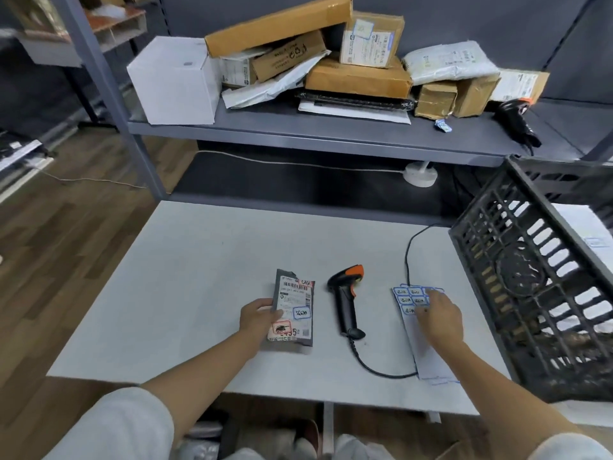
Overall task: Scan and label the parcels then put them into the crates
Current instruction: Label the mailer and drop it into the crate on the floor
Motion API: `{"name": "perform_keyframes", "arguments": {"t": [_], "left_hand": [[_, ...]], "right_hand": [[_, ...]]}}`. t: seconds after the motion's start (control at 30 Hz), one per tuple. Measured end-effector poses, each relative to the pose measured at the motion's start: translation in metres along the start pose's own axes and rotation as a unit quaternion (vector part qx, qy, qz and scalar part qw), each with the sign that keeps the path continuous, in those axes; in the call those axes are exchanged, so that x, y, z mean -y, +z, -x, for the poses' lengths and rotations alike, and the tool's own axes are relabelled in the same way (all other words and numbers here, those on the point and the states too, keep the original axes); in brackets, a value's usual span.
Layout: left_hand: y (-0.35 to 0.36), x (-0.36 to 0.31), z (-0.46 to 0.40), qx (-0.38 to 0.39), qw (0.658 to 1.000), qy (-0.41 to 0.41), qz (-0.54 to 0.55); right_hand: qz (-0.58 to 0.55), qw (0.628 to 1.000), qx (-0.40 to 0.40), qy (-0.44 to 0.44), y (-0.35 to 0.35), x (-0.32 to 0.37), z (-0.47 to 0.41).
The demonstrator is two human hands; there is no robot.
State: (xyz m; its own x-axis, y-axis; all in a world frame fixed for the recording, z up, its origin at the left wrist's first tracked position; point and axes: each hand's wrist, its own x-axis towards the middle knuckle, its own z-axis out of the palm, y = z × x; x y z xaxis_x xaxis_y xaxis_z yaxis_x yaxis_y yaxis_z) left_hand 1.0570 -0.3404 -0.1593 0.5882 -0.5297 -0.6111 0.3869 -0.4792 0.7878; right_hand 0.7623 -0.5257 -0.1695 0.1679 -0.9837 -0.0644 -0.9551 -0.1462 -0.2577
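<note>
A small dark parcel (pixel 293 310) with a white shipping label and a blue sticker lies on the white table (pixel 199 260). My left hand (pixel 257 318) grips its left edge, thumb on top. To its right lies a black and orange barcode scanner (pixel 346 298) with its cable trailing off. My right hand (pixel 439 315) rests on a sheet of blue-edged labels (pixel 409 298), fingertips down on the stickers. A black plastic crate (pixel 537 277) stands tilted at the table's right side.
A grey shelf (pixel 331 131) behind the table holds a pile of cardboard boxes (pixel 358 78), mailer bags, a white box (pixel 172 81) and a second scanner (pixel 515 122). A white power strip (pixel 420 174) sits below it. Wooden floor lies to the left.
</note>
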Motion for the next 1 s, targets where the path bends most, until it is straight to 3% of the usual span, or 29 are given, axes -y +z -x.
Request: {"name": "perform_keyframes", "arguments": {"t": [0.3,0.63,1.0], "left_hand": [[-0.015,0.011,0.079,0.053,0.998,0.038,0.004],[0.01,0.05,0.158,0.104,0.992,0.061,0.047],[0.078,0.01,0.2,0.154,0.981,0.113,0.045]], "right_hand": [[0.072,0.99,-0.011,-0.123,-0.02,0.052,0.079],[0.09,0.989,-0.047,-0.112,-0.056,0.034,0.169],[0.108,0.981,-0.124,-0.101,-0.149,-0.013,0.146]]}}
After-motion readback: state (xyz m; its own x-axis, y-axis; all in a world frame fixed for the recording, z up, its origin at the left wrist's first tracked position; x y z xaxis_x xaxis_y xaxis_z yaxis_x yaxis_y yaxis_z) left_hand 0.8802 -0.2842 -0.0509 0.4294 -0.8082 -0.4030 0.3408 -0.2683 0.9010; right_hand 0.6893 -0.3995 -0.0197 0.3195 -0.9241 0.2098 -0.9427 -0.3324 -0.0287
